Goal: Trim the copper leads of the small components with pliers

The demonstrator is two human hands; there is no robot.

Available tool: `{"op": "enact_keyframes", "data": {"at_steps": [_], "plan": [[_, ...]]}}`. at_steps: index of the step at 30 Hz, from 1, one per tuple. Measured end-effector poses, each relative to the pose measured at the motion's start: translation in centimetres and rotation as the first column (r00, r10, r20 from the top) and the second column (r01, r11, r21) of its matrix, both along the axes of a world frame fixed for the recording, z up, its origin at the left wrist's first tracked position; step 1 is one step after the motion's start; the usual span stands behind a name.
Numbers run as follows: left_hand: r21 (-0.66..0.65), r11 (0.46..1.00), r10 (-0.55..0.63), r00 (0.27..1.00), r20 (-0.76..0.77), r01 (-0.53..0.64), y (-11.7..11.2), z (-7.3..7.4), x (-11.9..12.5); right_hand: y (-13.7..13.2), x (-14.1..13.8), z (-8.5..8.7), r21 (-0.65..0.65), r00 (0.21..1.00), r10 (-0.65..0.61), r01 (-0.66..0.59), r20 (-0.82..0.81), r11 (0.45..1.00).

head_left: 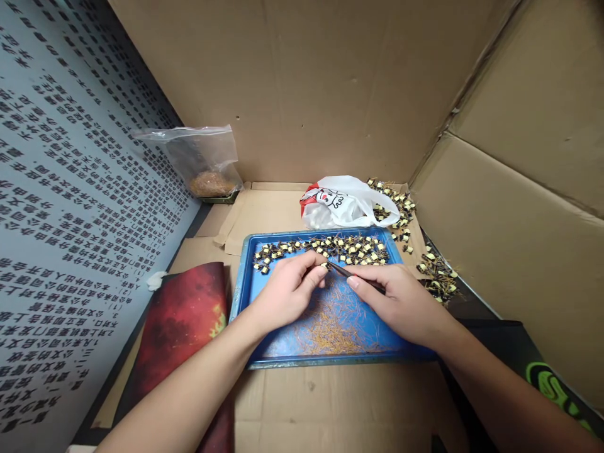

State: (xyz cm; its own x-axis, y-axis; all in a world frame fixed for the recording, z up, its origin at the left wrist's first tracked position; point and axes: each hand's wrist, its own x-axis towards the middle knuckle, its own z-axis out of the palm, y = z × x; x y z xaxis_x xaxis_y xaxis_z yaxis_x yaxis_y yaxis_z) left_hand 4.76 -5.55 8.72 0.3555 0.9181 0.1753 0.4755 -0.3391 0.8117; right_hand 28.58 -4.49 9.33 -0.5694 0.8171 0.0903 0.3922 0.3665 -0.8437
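Over the blue tray (278, 363), my left hand (289, 286) pinches a small transformer (325, 267) with a pale yellow top between thumb and fingers. My right hand (401, 299) is closed around dark tweezers (342, 270), whose tip reaches the transformer. Many more transformers (363, 249) with yellow tops, black bases and thin copper wires lie along the tray's far side. Loose copper wire clippings (335, 333) are scattered and heaped in the tray's near half, below my hands. My fingers partly hide the held transformer.
Behind the tray lies a white and red plastic bag (342, 204). More transformers (438, 274) are piled to the right. A clear bag (212, 179) with copper-coloured bits stands back left. A red-black mat (184, 333) lies left. Cardboard walls (302, 88) enclose the back and right.
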Motion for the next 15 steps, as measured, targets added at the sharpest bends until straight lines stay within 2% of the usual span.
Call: {"op": "enact_keyframes", "data": {"at_steps": [4, 7, 11, 15], "plan": [[-0.233, 0.970, -0.013, 0.971, 0.238, 0.070, 0.2, -0.2, -0.2, -0.1, -0.2, 0.1, 0.014, 1.000, 0.017, -0.017, 0.007, 1.000], [-0.319, 0.941, 0.015, 0.931, 0.363, 0.110, 0.3, -0.5, -0.2, -0.1, -0.4, -0.5, 0.077, 0.998, -0.069, 0.068, 0.013, 0.995], [-0.373, 0.915, 0.024, 0.900, 0.436, 0.156, 0.3, -0.7, -0.2, 0.2, -0.5, -1.3, 0.186, 0.993, -0.117, 0.109, 0.033, 0.977], [-0.351, 0.920, -0.004, 0.903, 0.430, 0.172, 0.1, -0.6, -0.4, 0.4, -0.1, -1.7, 0.272, 0.986, -0.136, 0.105, 0.098, 0.956]]}}
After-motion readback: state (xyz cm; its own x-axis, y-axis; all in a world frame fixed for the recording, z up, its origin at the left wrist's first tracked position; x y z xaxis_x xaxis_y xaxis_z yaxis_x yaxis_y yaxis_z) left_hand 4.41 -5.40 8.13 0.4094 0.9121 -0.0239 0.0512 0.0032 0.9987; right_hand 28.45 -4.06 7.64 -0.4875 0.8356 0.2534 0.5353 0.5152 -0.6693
